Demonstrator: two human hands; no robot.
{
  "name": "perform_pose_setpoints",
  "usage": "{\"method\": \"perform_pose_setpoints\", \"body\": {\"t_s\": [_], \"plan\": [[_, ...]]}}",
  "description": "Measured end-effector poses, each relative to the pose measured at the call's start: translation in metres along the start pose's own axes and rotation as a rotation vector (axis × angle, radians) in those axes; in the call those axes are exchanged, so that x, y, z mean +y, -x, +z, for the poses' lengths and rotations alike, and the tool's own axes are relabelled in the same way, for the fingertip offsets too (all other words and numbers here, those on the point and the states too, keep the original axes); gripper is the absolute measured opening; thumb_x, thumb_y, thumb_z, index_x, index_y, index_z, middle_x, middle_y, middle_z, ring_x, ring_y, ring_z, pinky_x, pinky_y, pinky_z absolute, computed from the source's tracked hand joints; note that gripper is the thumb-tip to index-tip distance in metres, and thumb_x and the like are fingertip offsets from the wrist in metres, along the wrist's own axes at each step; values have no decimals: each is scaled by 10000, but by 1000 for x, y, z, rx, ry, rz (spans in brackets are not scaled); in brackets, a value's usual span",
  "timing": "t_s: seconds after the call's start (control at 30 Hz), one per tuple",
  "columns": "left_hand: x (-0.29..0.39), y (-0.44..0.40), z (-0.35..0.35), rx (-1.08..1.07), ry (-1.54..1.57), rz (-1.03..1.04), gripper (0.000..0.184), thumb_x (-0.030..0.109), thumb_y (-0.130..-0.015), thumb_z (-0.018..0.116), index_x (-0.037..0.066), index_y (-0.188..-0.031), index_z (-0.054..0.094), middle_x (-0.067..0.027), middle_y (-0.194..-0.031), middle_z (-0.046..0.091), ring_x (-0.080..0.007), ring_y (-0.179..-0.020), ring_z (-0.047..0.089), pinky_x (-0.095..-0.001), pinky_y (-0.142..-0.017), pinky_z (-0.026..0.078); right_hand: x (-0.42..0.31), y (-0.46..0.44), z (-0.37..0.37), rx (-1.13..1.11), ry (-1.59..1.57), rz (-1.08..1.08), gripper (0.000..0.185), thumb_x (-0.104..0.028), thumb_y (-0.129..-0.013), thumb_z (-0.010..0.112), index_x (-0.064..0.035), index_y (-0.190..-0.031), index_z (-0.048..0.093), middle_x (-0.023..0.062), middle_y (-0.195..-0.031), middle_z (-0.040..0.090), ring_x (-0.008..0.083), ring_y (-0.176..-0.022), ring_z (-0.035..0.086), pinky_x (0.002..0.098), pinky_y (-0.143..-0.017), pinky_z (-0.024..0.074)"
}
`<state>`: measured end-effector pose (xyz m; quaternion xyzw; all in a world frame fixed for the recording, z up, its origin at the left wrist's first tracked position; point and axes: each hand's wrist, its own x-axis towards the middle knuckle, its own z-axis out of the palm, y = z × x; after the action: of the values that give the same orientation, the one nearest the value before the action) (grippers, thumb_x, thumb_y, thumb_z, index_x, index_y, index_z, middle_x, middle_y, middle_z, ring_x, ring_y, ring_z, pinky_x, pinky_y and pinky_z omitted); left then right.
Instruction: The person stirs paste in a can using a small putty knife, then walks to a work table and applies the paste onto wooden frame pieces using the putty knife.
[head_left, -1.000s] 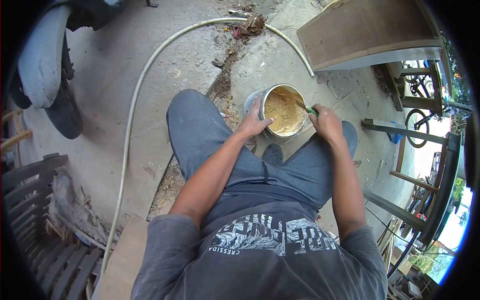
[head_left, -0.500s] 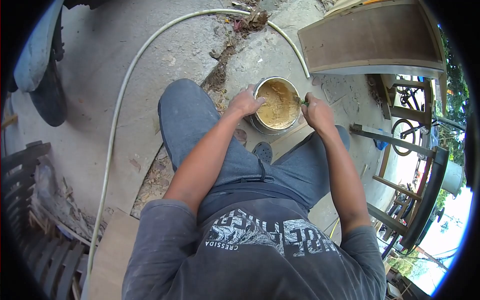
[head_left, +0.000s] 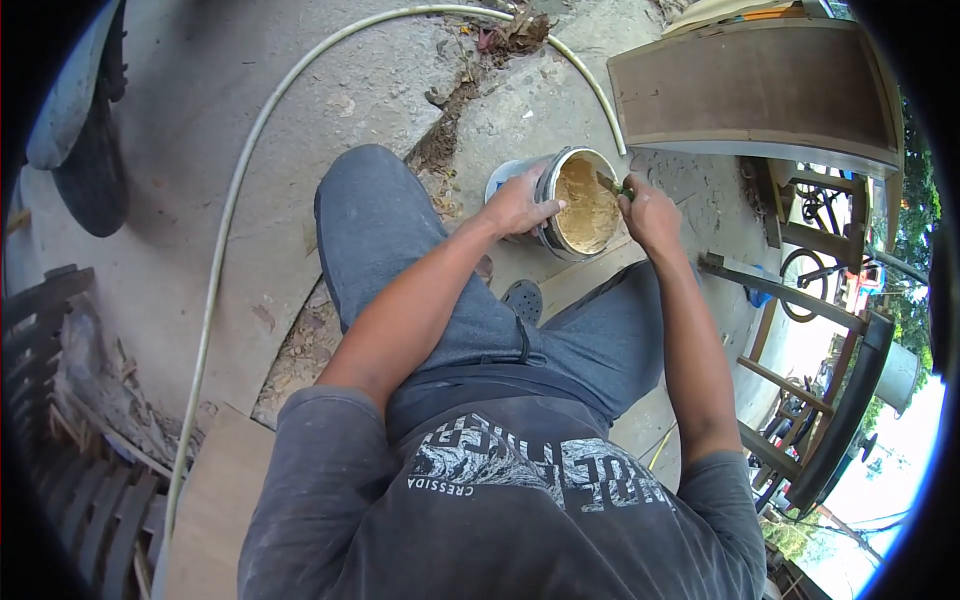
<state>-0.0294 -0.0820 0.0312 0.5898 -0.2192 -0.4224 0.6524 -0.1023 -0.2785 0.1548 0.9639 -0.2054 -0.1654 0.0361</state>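
Observation:
Between my knees a bucket (head_left: 507, 170) tilts to the right, its mouth turned toward my right hand. Yellowish-tan paste (head_left: 583, 212) coats its inside. My left hand (head_left: 522, 204) is closed on the bucket's side near the rim, with the thumb by the opening. In my right hand (head_left: 652, 214) is a putty knife (head_left: 611, 185) with a green handle, mostly covered by my fingers. Its blade reaches over the rim into the bucket, close to the paste; whether it touches the paste I cannot tell.
A pale hose (head_left: 240, 180) curves over the cracked concrete on the left and beyond the bucket. At the right stand a wooden panel piece (head_left: 750, 85) and a wooden frame (head_left: 790, 285). Dark slatted furniture (head_left: 85, 500) is at lower left.
The bucket has gone from nearly upright to tilted rightward under my left hand. My right hand has shifted slightly right, and the putty knife's blade now shows at the bucket's mouth.

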Motion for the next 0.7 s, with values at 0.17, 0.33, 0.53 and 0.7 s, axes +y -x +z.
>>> {"method": "perform_pose_setpoints", "body": {"t_s": [0.17,0.33,0.53,0.7], "plan": [[-12,-9,2,36,5,94,722,210,-848,682,46,-1459,335,-150,-872,660,-171,-559,623,-321,-520,536,15,-11,-1,0,19,-52,266,-278,-864,578,-124,-1072,637,183,-961,683,377,-926,645,491,-765,498],[-9,-10,0,51,-25,114,727,215,-846,684,55,-1465,337,-138,-888,665,-170,-609,629,-327,-595,537,14,-24,-6,-5,27,-62,267,-284,-861,582,-133,-1069,654,179,-966,685,372,-927,647,484,-771,504],[4,-6,-4,20,-28,50,729,216,-842,690,92,-1471,344,-144,-934,672,-177,-640,639,-334,-665,540,16,-34,-4,-15,37,-62,259,-286,-860,597,-130,-1057,658,173,-964,688,372,-927,649,480,-772,505],[-13,-14,-1,79,-89,182,712,200,-851,682,92,-1470,348,-117,-902,665,-161,-615,627,-328,-646,541,19,-38,5,-10,14,-83,252,-286,-859,605,-130,-1049,660,175,-964,688,377,-923,650,478,-771,505]]}}
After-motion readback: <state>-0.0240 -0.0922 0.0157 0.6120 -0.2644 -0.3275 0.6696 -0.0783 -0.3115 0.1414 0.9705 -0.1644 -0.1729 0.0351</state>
